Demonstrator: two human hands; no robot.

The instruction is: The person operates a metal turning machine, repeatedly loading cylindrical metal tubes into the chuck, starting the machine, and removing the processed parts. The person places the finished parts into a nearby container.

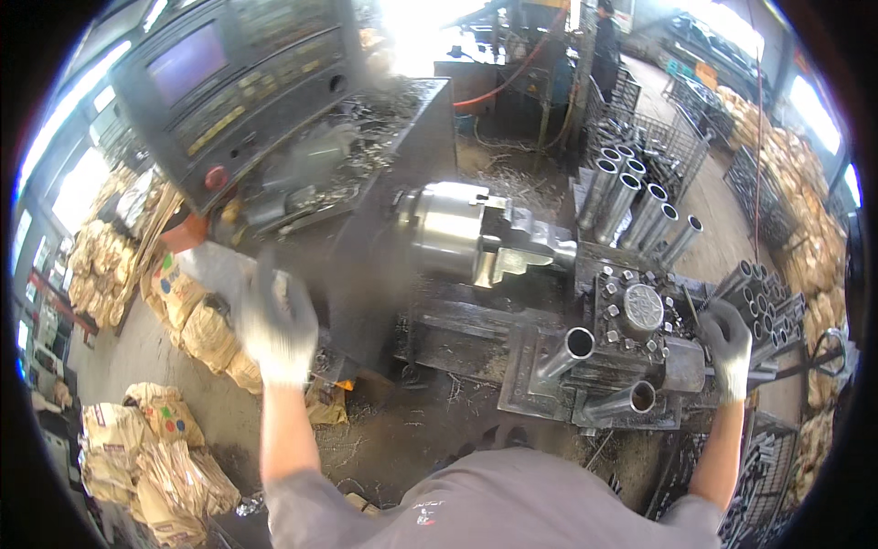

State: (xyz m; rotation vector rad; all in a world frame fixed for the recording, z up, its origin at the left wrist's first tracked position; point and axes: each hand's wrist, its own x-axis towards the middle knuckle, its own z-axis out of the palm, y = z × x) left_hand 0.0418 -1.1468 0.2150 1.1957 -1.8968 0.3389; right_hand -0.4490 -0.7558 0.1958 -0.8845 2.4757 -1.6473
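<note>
My left hand, in a pale knit glove, is raised at the left below the control panel. Motion smears its fingers, and a pale blur lies beside them. My right hand, also gloved, curls at the right end of the lathe's tool post; what its fingers close on is hidden. Left of the tool post, the shiny lathe chuck has its stepped jaws facing right. Two metal tubes, one upright and one tilted, rest on the near side of the carriage.
Several steel tubes stand behind the tool post, and more tubes are bunched beyond my right hand. Metal chips cover the machine top. Filled sacks lie on the floor at left. A person stands far back.
</note>
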